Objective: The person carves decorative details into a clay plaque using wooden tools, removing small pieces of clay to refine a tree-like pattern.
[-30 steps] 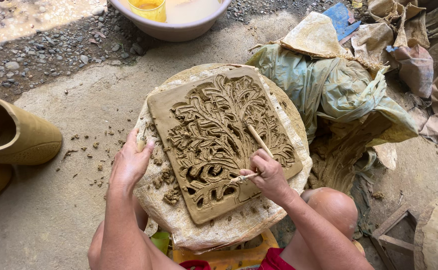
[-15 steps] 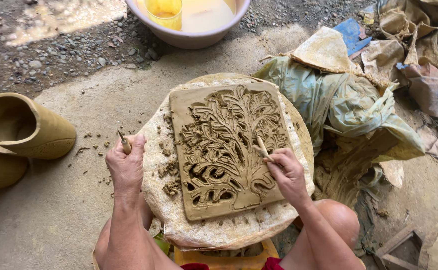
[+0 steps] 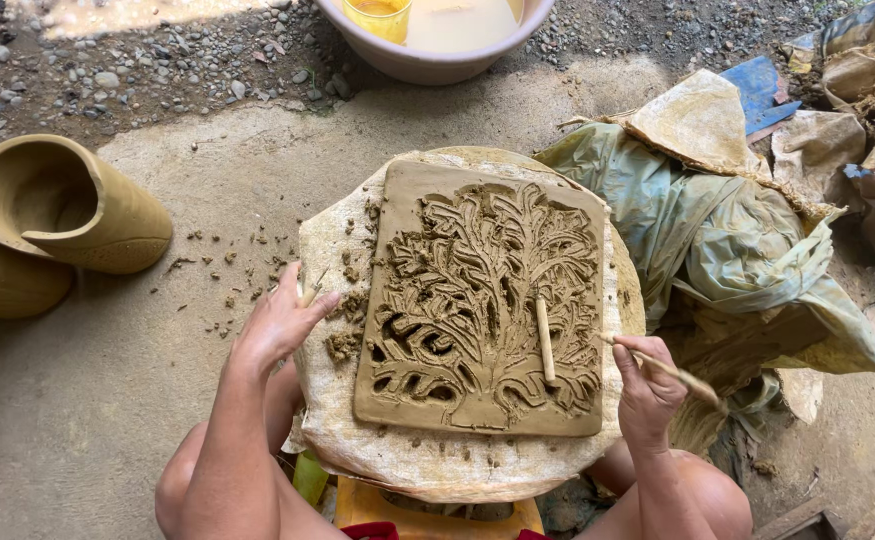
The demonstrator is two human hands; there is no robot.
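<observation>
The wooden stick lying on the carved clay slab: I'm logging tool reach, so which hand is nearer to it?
Right. The right hand is just beside the wooden stick, off the clay slab's right edge; the left hand rests past its left edge.

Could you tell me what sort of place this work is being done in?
Most likely an outdoor pottery yard. A carved clay slab with a tree relief lies on a cloth-covered round stand, clay pots lie on bare ground beside gravel, and a basin of cloudy water stands nearby.
</observation>
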